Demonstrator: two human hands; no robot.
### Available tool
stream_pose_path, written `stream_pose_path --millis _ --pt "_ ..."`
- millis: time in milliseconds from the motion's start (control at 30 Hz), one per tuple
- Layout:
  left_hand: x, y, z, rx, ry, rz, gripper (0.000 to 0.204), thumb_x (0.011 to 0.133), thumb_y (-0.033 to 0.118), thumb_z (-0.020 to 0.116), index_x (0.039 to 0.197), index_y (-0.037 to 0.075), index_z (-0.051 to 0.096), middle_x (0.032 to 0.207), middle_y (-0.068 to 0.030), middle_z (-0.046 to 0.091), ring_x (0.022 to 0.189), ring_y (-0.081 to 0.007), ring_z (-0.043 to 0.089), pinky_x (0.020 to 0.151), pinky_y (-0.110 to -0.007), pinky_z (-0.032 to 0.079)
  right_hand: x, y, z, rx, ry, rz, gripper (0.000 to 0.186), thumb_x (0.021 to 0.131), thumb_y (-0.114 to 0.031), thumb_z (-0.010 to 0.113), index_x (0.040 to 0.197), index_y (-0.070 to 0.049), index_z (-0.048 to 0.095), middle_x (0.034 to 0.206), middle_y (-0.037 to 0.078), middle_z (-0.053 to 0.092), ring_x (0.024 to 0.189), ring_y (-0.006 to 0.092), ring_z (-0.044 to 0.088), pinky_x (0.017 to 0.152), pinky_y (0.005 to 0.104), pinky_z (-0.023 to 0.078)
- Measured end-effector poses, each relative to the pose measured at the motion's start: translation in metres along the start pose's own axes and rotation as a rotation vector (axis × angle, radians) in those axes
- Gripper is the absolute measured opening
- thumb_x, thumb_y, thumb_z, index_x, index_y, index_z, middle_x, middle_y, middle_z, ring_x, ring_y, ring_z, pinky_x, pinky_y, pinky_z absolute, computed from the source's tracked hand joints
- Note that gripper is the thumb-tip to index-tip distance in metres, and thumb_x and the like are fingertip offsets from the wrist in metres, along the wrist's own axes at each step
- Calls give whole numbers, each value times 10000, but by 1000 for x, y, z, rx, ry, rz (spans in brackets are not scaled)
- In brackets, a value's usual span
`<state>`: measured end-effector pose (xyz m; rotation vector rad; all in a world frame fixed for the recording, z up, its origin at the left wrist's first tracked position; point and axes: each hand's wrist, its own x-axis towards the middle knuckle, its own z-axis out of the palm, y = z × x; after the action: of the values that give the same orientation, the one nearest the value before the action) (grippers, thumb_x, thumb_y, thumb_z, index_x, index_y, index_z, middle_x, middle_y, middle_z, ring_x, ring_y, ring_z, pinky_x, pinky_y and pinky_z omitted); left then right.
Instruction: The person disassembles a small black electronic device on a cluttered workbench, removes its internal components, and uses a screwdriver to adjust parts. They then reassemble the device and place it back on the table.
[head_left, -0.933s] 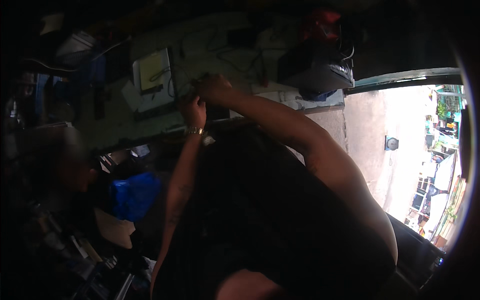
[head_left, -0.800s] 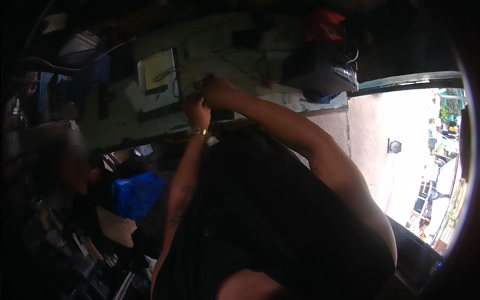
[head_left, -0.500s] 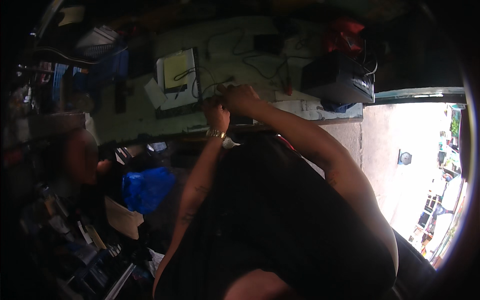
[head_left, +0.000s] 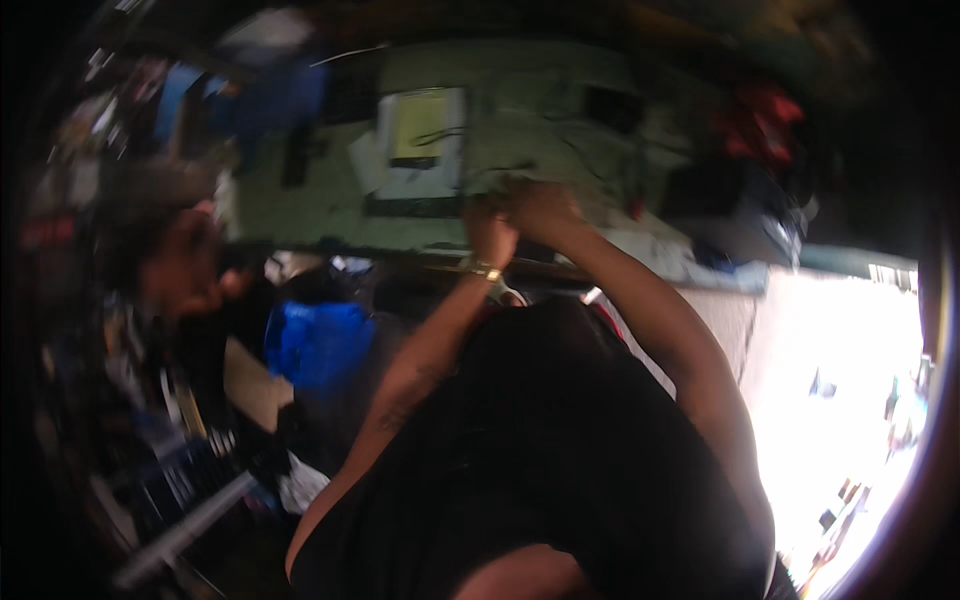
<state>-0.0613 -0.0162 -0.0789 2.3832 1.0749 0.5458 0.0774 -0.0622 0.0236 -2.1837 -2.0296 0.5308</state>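
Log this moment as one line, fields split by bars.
left hand: beside right hand | held item: cannot tell | table: yellow paper left of hands | view: blurred

Left hand (head_left: 491,230) and right hand (head_left: 545,212) are meeting over the near edge of the bench (head_left: 330,215), fingers crowding together, curled; blur is hiding whatever they may be gripping. Small dark piece (head_left: 515,166) is lying just beyond them, kind unclear. Left of the hands, yellow sheet (head_left: 415,118) is lying flat on white paper (head_left: 432,182), thin dark cord (head_left: 437,134) crossing its lower part.
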Motion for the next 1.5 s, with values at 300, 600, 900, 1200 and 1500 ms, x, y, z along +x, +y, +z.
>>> stream_pose_path --millis 300,600,900,1200,1500 --pt "-3 14 -16 94 115 58 104 777 193 746 869 144 749 988 -23 662 1043 -280 546 876 -427 425 7 -15 -31 -38 -163 100 352 965 -280 561 1257 -97 492 1104 235 721 1017 446 701 834 545 550" --pt "-3 19 -17 67 195 47 112 796 213 750 892 159 767 957 -10 626 993 -262 526 853 -422 401 4 -15 -29 -92 -178 30 298 972 -258 567 1214 -96 504 1049 212 706 943 433 707 810 541 551" --pt "-1 17 -13 -11 146 37 76 807 229 743 866 181 748 953 4 652 1022 -267 549 855 -445 412 3 -13 -43 -118 -250 53 284 921 -177 584 1187 -80 558 1157 210 689 1066 380 693 821 505 553" --pt "0 3 -7 -23 198 140 160 822 228 733 955 139 735 985 -79 682 1009 -370 580 873 -544 426 -2 -1 -36 19 -96 -38 421 902 -198 655 1299 -117 538 1072 205 736 1001 407 726 808 514 577" --pt "3 -1 -9 14 188 198 232 847 204 689 1047 86 684 1053 -100 661 1010 -376 563 859 -541 421 -5 -5 -39 132 -54 -140 501 828 -197 728 1294 -106 571 1202 178 644 1074 378 695 869 482 566"
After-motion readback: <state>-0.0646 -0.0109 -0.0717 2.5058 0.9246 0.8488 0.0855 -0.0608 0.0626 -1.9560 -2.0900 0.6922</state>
